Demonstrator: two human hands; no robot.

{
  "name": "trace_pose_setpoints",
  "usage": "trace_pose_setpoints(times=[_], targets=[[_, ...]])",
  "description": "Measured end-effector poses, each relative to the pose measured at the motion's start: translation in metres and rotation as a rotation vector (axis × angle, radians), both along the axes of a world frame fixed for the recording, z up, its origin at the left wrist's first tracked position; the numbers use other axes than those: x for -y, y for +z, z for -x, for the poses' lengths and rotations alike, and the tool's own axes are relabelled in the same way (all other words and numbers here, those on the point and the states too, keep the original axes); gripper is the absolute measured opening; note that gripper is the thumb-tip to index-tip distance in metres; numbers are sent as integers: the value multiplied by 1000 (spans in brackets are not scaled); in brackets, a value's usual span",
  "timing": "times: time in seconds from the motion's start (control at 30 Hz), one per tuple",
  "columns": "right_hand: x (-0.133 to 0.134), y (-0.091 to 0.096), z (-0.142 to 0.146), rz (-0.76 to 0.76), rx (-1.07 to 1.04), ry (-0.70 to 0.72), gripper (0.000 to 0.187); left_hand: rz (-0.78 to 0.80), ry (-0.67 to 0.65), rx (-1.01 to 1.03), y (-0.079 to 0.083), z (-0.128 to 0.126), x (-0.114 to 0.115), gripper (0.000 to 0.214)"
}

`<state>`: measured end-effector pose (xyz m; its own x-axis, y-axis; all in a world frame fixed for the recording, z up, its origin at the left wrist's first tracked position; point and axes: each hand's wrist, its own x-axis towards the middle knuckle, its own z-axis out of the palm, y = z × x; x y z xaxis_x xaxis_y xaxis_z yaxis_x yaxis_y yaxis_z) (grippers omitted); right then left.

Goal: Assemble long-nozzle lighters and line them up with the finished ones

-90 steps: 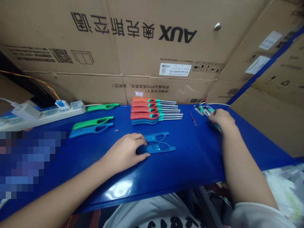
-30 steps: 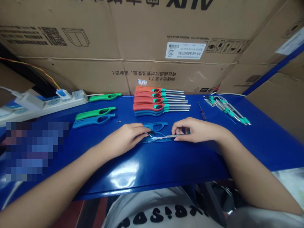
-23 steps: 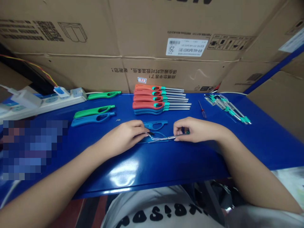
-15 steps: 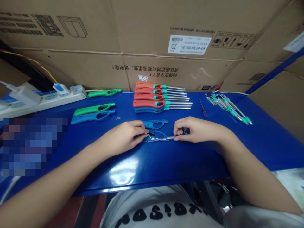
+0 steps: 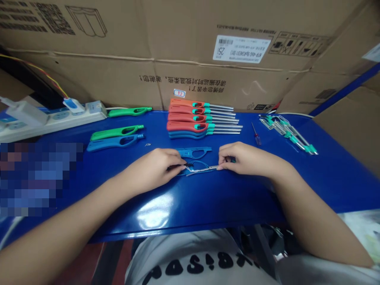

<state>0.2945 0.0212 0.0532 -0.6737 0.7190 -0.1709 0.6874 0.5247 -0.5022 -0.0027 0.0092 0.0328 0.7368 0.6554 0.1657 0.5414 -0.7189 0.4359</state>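
My left hand [image 5: 164,164] is closed in a pinch on a small black part [image 5: 187,164] with thin white wires [image 5: 192,171]. Its fingertips lie over the left end of a blue lighter shell half [image 5: 198,162]. Between thumb and fingers, my right hand [image 5: 237,158] grips a thin metal piece [image 5: 212,168] at the right end of that shell. The wires run between both hands toward the metal piece. Just behind, another blue shell half [image 5: 194,152] lies flat, its left end partly covered by my left hand.
Stacked lighters [image 5: 188,126] with metal tubes stand at the back. Green [image 5: 117,132] and blue [image 5: 114,142] shells lie left, near a power strip [image 5: 63,117]. A screwdriver [image 5: 257,134] and several metal tube assemblies [image 5: 287,134] lie right. Cardboard [image 5: 178,71] walls the table's back.
The view has shifted slightly. My right hand has turned a little, with the metal piece still in its fingers. My left hand keeps its pinch.
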Motion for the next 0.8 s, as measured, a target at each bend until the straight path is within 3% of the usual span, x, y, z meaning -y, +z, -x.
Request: trace_pose_setpoints(times=[0.6,0.8], targets=[[2,-1,1,-24,80,-96,15,30,55,3,-6,-4,2,16],[1,-1,0,9,70,-124,14,-221,87,-307,2,-11,19,27]])
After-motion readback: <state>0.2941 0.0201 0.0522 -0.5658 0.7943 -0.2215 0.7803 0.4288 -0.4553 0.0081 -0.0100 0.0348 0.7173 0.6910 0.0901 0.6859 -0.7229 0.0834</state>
